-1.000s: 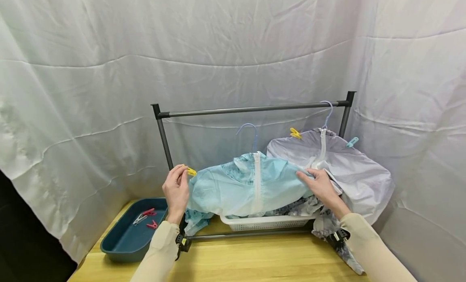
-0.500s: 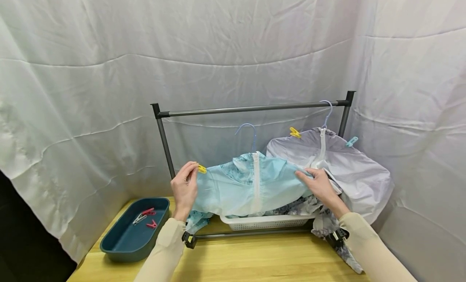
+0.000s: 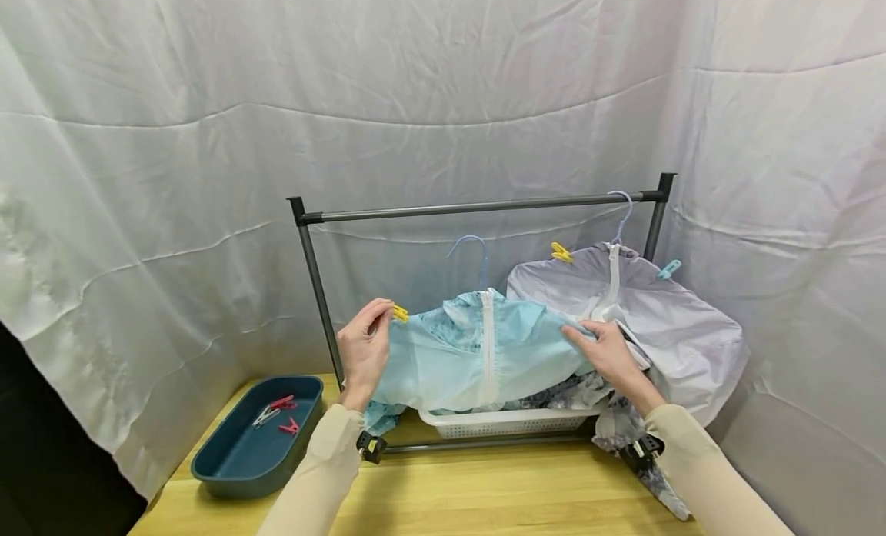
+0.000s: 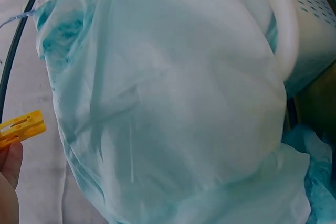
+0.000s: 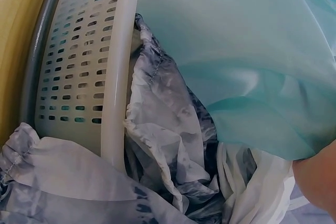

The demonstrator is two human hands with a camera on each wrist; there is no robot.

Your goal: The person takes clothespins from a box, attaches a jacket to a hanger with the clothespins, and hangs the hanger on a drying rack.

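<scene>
Head view, near the middle of the frame: the left hand (image 3: pixel 363 350) pinches a yellow peg (image 3: pixel 400 313) at the blue jacket (image 3: pixel 471 359)'s shoulder while the right hand (image 3: pixel 609 351) grips the other shoulder; the peg likely needs clipping on next.

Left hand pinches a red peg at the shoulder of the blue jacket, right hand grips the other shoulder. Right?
Not quite: the peg is yellow, not red. The head view shows it pinched in the left hand at the shoulder of the blue jacket, and the left wrist view confirms the colour. The red pegs lie in the tray. The right hand does grip the other shoulder.
</scene>
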